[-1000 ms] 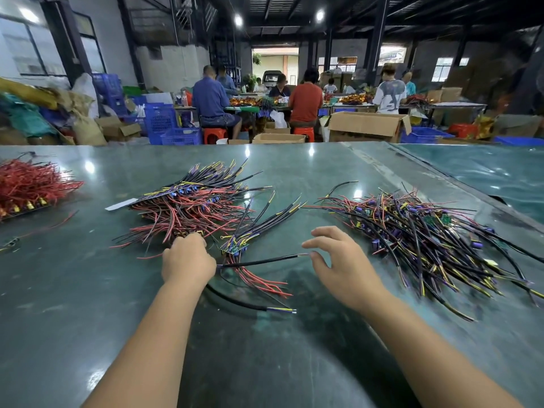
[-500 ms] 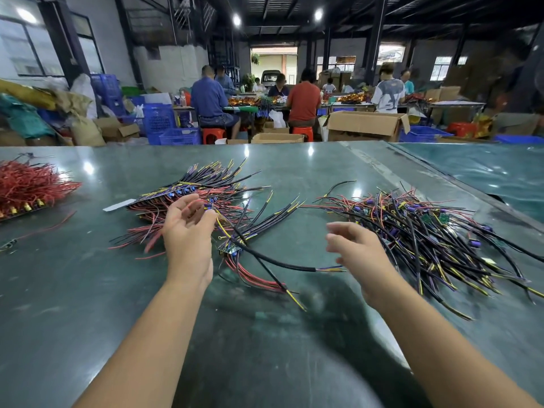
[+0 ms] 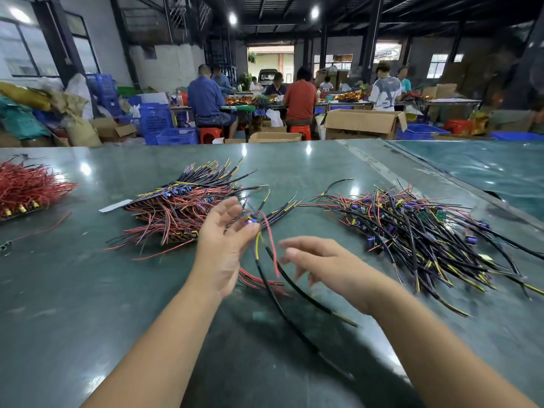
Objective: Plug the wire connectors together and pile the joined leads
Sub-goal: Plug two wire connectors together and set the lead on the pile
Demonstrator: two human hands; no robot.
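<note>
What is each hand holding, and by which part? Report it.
The left hand pinches a lead at its blue connector, wires dangling. The right hand holds nothing, fingers spread beside the wires.

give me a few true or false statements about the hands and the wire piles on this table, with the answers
1. The left hand pinches a lead with a small blue connector above the table. True.
2. The right hand grips a bundle of wires. False: it holds nothing, and its fingers are spread and relaxed.
3. A pile of mostly black leads lies to the right of the hands. True.
4. A heap of red wires lies at the far left of the green table. True.
5. The pile of red and black leads behind the left hand sits in a cardboard box. False: it lies straight on the table.
</note>
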